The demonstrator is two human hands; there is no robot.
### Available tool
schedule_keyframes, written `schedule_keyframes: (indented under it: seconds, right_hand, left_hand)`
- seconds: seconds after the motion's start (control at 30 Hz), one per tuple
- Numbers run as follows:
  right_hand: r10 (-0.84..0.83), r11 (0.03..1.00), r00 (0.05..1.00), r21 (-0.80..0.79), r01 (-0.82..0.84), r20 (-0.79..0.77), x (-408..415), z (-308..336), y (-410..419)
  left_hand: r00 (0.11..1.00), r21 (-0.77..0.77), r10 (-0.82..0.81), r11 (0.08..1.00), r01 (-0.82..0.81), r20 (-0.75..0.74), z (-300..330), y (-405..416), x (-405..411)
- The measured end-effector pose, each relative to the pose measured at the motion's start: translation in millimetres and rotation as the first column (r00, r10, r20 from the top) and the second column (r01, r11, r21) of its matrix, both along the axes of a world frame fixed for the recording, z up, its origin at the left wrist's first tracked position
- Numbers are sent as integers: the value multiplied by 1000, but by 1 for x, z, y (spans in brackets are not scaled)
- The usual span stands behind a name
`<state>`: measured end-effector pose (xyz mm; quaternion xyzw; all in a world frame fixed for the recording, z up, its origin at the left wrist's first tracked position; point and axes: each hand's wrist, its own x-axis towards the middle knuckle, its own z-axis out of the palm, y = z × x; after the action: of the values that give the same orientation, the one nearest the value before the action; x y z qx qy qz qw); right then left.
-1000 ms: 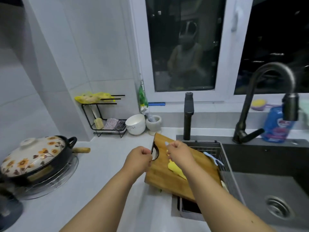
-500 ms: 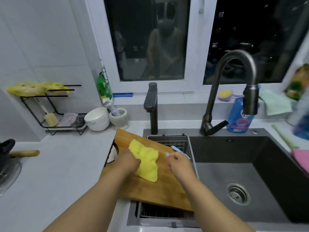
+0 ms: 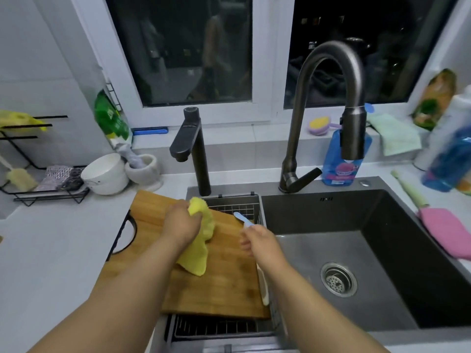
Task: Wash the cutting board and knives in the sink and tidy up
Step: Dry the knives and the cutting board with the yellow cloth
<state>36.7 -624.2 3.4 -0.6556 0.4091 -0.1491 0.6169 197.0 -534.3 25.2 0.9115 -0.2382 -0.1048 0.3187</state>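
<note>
A wooden cutting board [image 3: 224, 286] lies flat over a wire drain basket [image 3: 224, 327] at the left of the dark sink [image 3: 382, 240]. My left hand [image 3: 181, 225] grips a bunched yellow cloth [image 3: 200, 253] on the far half of the board. Over the board's right edge, my right hand [image 3: 261, 242] pinches what looks like a small light-blue utensil [image 3: 241, 219], whose tip points toward the basket. A cream-coloured handle [image 3: 264, 289] lies along the board's right edge; what it belongs to is unclear.
A tall curved faucet [image 3: 328, 80] and a short black tap [image 3: 196, 154] stand behind the sink. A blue soap bottle [image 3: 341, 164] is at the back, white bowls [image 3: 107, 173] and a wire rack [image 3: 38, 184] to the left, a pink cloth [image 3: 446, 233] at the right rim.
My left hand let go of the board's handle, took the yellow cloth and bunched it toward the board's far end. My right hand drew right to the board's edge. The view swung right.
</note>
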Motion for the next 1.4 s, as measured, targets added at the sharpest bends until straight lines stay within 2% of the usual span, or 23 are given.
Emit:
schedule_keyframes:
  seconds: [0.1, 0.17, 0.23, 0.3, 0.33, 0.37, 0.43, 0.53, 0.73, 0.87, 0.93, 1.1, 1.23, 1.33, 1.4]
  right_hand:
    - [-44, 981, 983, 194, 9, 179, 3, 6, 2]
    - [-149, 903, 935, 430, -3, 320, 5, 8, 1]
    - [-283, 752, 858, 655, -78, 428, 4, 8, -3]
    - [-413, 599, 786, 787, -146, 460, -3, 6, -12]
    - [-457, 549, 768, 822, -153, 448, -7, 2, -17]
    - [-482, 522, 763, 840, -145, 431, -11, 0, -23]
    - [-516, 504, 766, 859, -90, 383, -18, -7, -32]
    - [-592, 509, 733, 860, 17, 335, -25, -12, -46]
    - [-652, 515, 681, 854, 76, 333, -34, -22, -69]
    - [-654, 516, 683, 852, 88, 325, -35, -27, -74]
    - [-653, 519, 680, 851, 82, 333, -36, -29, -76]
    - [-656, 520, 671, 852, 69, 346, -40, -33, -81]
    - [-656, 526, 665, 848, 66, 356, -42, -35, -82]
    - [-653, 520, 669, 853, 54, 356, -45, -34, -82]
    - [-651, 518, 672, 853, 55, 352, -47, -34, -81]
  left_hand:
    - [984, -45, -151, 987, 156, 90, 17, -18, -27]
    - [969, -106, -247, 963, 247, 15, 25, -29, -45]
    - [919, -264, -311, 933, 246, -241, 33, -37, -63]
    - [794, -373, -327, 918, 136, -513, 37, -41, -75]
    - [741, -395, -325, 915, 88, -588, 37, -41, -77]
    - [710, -404, -315, 914, 46, -630, 34, -42, -76]
    - [713, -386, -245, 922, -38, -657, 26, -44, -73]
    - [715, -283, -52, 936, -208, -697, -1, -48, -72]
    - [482, -54, 97, 956, -290, -871, -71, -54, -92]
    - [283, -12, 101, 928, -371, -954, -86, -66, -113]
    - [247, 2, 112, 913, -407, -963, -89, -72, -115]
    - [243, 76, 191, 907, -415, -951, -100, -77, -111]
    - [395, 105, 228, 945, -309, -890, -109, -77, -114]
    - [548, 110, 187, 979, -170, -816, -108, -76, -120]
    - [616, 118, 147, 989, -88, -774, -110, -74, -121]
